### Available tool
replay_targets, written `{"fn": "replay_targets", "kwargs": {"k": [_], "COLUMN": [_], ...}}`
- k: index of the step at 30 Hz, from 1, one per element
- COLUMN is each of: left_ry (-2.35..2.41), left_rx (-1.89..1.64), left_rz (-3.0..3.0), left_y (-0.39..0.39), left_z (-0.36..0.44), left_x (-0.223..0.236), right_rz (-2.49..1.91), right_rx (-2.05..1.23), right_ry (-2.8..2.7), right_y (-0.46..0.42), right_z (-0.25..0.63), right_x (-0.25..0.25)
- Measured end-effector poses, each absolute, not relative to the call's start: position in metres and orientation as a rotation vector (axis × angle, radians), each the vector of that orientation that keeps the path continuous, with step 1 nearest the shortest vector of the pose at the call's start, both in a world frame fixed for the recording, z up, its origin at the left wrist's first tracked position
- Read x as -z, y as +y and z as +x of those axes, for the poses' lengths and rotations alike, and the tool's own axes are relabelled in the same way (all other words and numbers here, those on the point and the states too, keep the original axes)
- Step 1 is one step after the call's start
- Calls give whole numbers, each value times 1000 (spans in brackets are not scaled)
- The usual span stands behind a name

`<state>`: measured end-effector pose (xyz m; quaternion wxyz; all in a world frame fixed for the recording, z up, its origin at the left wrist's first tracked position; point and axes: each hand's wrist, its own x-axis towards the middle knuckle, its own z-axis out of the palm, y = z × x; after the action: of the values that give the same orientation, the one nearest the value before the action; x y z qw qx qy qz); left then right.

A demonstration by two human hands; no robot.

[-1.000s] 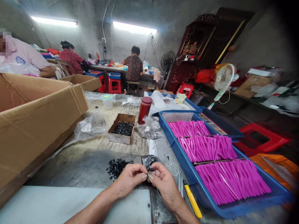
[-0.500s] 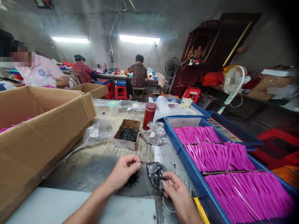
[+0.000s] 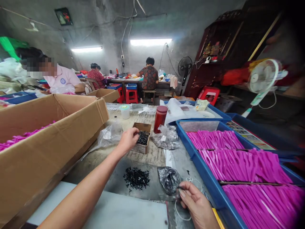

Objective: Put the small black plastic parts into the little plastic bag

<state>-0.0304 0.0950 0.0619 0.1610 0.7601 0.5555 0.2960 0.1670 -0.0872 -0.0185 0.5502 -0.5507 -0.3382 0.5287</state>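
Note:
My left hand (image 3: 129, 139) reaches over the left rim of a small cardboard box (image 3: 141, 149), its fingertips pinched together above the small black pieces (image 3: 144, 137) inside. Whatever those fingertips hold is too small to make out. Near me on the dark mat lies a heap of small black pieces (image 3: 136, 178). Right of the heap is a crumpled dark plastic bag (image 3: 168, 179) with its mouth open. My right hand (image 3: 194, 202) is at the bag's lower right edge, thumb and fingers closed on a small dark thing that I cannot identify.
A large carton (image 3: 71, 127) with magenta strips flanks the left. On the right, a blue tray (image 3: 202, 168) holds rows of magenta strips (image 3: 245, 159). A dark red canister (image 3: 160, 119) and a clear bag of small pieces (image 3: 166, 138) stand beyond. Other people sit farther back.
My left hand has moved away from the black heap, forward to the small box, uncovering the heap. My right hand stays beside the dark bag. The view has shifted left.

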Motion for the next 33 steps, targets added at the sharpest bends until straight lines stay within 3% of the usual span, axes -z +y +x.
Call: {"fn": "replay_targets", "kwargs": {"k": [5,11,24,33], "left_ry": [1257,1233,1199,1113], "left_rx": [-392,61,-287,-464], "left_rz": [2448,2482,2310,2183], "left_y": [53,33,25,7], "left_z": [-30,-27,-32,-28], "left_x": [-41,-22,-9,-26], "right_rz": [-1327,-1352,-1402,-1611], "right_rx": [-1233,-1255,-1166,-797], "right_ry": [-787,-796,-877,-1442], "right_y": [-86,-85,-87,-74], "right_z": [166,160,162,172], "right_x": [15,11,8,5]}}
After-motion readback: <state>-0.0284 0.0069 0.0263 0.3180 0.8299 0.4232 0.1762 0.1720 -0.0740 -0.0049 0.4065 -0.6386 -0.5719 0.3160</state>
